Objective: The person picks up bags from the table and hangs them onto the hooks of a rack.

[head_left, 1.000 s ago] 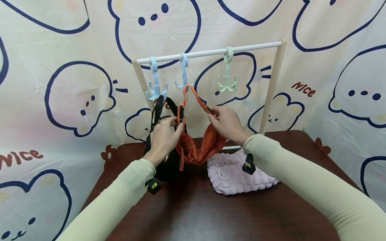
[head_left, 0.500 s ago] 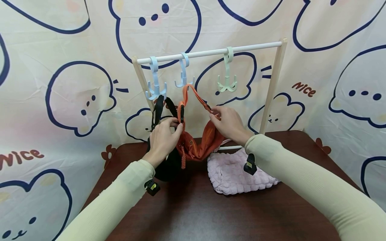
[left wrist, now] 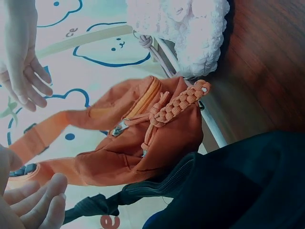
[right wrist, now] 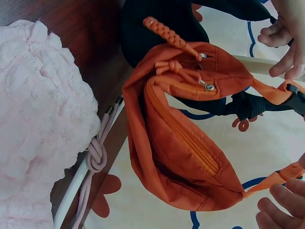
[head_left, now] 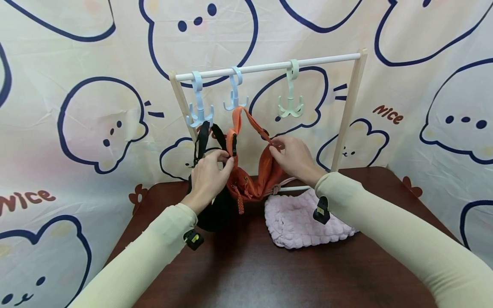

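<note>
An orange waist bag (head_left: 246,184) hangs by its looped strap (head_left: 237,119) below the middle blue hook (head_left: 235,96); their contact is hard to make out. My left hand (head_left: 211,177) is beside the strap's black buckle (head_left: 234,145), fingers loosely bent and apart in the left wrist view. On the other side, my right hand (head_left: 294,156) is close to the strap's right end, its fingers (right wrist: 281,205) spread loosely around the webbing without a visible grip. The bag's zipped front and braided orange zipper pull (left wrist: 183,102) show in the left wrist view.
A black bag (head_left: 215,214) hangs from the left blue hook (head_left: 199,107). To the right, a green hook (head_left: 290,98) hangs on the white rail (head_left: 265,67). A fluffy pink bag (head_left: 304,220) with a knotted cord (right wrist: 96,155) lies on the brown table (head_left: 246,273).
The orange bag has swung slightly right and up, its strap slackening and widening near my right hand. My right hand has shifted a little right; the left stays nearly still.
</note>
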Action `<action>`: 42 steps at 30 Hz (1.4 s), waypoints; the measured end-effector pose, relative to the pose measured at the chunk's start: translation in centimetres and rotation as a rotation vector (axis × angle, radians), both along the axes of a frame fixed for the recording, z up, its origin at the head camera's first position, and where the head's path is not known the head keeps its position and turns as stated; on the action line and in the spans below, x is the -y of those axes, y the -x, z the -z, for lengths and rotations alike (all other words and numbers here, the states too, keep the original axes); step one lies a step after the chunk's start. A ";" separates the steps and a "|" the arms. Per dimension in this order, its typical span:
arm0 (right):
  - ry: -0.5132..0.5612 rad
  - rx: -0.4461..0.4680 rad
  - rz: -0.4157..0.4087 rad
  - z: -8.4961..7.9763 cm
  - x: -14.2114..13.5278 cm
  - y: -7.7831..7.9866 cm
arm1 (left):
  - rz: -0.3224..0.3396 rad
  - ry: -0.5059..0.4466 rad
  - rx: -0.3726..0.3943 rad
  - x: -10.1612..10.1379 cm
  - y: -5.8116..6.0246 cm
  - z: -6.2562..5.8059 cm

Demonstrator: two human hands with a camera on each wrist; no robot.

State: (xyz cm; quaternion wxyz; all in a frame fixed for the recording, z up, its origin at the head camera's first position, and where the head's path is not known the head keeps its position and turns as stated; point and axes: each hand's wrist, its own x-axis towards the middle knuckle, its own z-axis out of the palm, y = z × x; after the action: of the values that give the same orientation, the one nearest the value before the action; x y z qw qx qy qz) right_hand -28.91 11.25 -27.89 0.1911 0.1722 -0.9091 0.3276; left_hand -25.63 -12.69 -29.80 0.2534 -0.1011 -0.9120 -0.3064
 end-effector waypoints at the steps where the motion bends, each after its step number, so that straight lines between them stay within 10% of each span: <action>1: -0.002 0.002 -0.004 0.0 0.0 0.0 | 0.002 0.002 0.001 0.0 0.0 0.0; 42: -0.072 -0.012 -0.043 2.7 -3.5 -3.5 | 0.096 0.026 -0.039 -2.0 -3.5 0.9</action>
State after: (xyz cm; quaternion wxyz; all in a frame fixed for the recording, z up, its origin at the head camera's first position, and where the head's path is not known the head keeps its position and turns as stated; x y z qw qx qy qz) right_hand -25.39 14.77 -30.56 0.1832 0.2006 -0.9152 0.2976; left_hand -22.13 -10.70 -30.65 0.2548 -0.1539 -0.9048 -0.3045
